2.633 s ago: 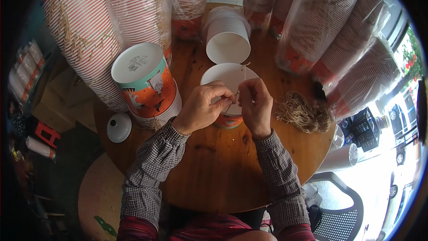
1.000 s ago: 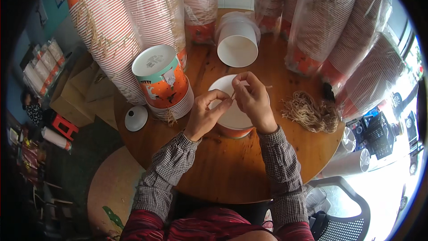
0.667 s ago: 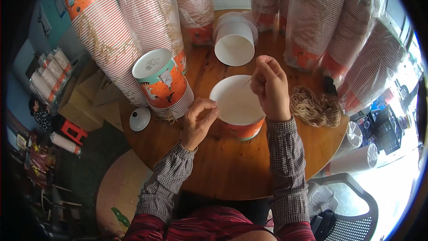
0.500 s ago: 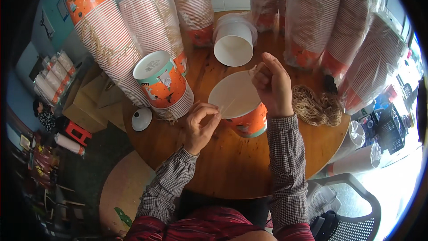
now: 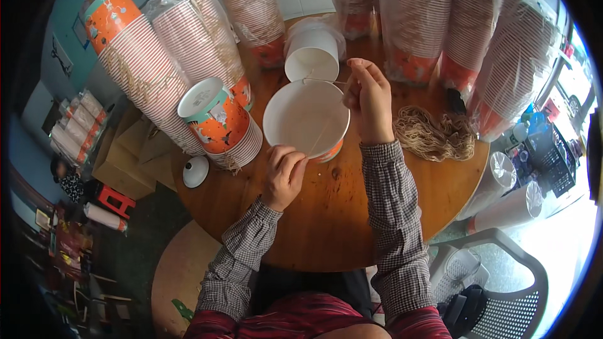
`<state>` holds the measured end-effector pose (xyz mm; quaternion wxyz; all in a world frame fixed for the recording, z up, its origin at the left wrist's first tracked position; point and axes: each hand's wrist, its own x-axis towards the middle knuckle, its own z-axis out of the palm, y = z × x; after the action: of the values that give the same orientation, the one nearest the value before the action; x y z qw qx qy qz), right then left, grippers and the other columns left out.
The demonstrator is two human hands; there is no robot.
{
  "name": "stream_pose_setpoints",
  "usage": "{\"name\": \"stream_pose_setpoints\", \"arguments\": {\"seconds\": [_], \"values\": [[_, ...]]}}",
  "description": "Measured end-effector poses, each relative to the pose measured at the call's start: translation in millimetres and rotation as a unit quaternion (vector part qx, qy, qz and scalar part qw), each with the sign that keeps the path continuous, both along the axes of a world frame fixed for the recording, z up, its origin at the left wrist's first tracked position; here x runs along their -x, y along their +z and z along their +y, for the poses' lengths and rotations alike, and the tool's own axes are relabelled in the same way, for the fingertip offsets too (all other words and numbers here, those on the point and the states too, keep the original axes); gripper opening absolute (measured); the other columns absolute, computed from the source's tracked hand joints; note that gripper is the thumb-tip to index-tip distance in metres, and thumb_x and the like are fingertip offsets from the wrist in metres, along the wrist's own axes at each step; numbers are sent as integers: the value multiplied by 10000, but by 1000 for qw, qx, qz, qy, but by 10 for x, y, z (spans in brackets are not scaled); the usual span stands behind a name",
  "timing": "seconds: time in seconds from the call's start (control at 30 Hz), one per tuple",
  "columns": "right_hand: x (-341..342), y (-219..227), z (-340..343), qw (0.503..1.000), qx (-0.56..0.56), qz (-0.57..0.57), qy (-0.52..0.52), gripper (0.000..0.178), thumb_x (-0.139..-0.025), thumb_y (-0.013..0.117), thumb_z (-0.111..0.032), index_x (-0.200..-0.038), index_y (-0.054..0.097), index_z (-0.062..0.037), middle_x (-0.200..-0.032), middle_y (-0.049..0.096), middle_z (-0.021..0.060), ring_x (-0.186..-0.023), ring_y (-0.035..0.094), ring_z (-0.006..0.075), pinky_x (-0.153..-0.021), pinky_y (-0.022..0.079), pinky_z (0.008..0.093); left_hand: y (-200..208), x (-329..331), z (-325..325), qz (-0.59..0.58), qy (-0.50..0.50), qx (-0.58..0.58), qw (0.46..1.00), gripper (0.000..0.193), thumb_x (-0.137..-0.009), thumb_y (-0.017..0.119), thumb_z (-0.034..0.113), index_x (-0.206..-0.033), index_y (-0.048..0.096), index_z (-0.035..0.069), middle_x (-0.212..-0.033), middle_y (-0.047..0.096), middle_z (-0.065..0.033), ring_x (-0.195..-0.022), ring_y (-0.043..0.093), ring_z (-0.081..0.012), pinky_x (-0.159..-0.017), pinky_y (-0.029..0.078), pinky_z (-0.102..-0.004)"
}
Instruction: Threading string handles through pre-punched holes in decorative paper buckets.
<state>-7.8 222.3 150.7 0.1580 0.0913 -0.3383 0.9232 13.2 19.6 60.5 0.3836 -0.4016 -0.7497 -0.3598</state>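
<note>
A large paper bucket [image 5: 330, 154] with an orange printed outside and a white inside stands in front of me, its mouth tilted toward me. At its near rim, my left hand [image 5: 284, 179] is closed in a pinch on a thin string. My right hand [image 5: 372, 103], raised beside the far right rim, also pinches string. One length of cord [image 5: 326, 80] runs from the right fingers to the bucket's far rim; a faint strand slants across the mouth to the left fingers. Right of the right hand lies a loose hank of beige string [image 5: 436, 133].
Behind the bucket a white tub [image 5: 312, 63] lies in clear plastic. Tall bucket stacks [image 5: 414, 19] in plastic line the table's back; a shorter stack [image 5: 220, 119] stands left, near a white lid [image 5: 196, 171]. A grey chair [image 5: 509, 289] is at lower right.
The bucket has shifted left and away, and its mouth now faces me more. A cord now stretches from my right hand to its far rim. Both hands remain in a pinch.
</note>
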Motion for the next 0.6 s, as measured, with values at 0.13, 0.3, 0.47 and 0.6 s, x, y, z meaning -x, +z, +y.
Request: {"name": "stream_pose_setpoints", "arguments": {"seconds": [0.13, 0.3, 0.47, 0.6], "values": [[272, -431, 87, 955, -168, 10, -244, 175, -944, 571, -202, -918, 580, -29, -599, 477, -25, -452, 367, 39, -395, 282, 214, -110, 137, -85, 15, -13, 5, 1000, 131, -814, 660, 20, -923, 591, 44, -904, 549, -88, -831, 544, -291, -729, 454, -380], [252, -1037, 92, 860, -353, -48, -365, 220, -944, 576, -193, -822, 580, -10, -636, 535, -8, -538, 451, 35, -479, 369, 199, -218, 456, -206, 29, -8, -30, 999, 119, -829, 665, 61, -931, 603, 54, -903, 554, -84, -835, 550, -284, -731, 452, -386], [44, -1400, -137, 781, -540, -44, -310, 160, -889, 617, -141, -865, 587, 15, -667, 561, 77, -571, 522, 120, -532, 430, 266, -246, 671, -241, 52, 0, -21, 998, 237, -796, 692, 51, -1018, 628, 105, -957, 561, -60, -922, 560, -276, -803, 459, -399], [-67, -1358, -410, 747, -600, -14, -285, 145, -827, 644, -112, -926, 599, -16, -835, 619, 101, -610, 603, 240, -565, 491, 321, -287, 703, -292, 49, 6, -28, 998, 247, -799, 686, 48, -1031, 631, 112, -969, 565, -57, -928, 560, -274, -809, 461, -402]]}}
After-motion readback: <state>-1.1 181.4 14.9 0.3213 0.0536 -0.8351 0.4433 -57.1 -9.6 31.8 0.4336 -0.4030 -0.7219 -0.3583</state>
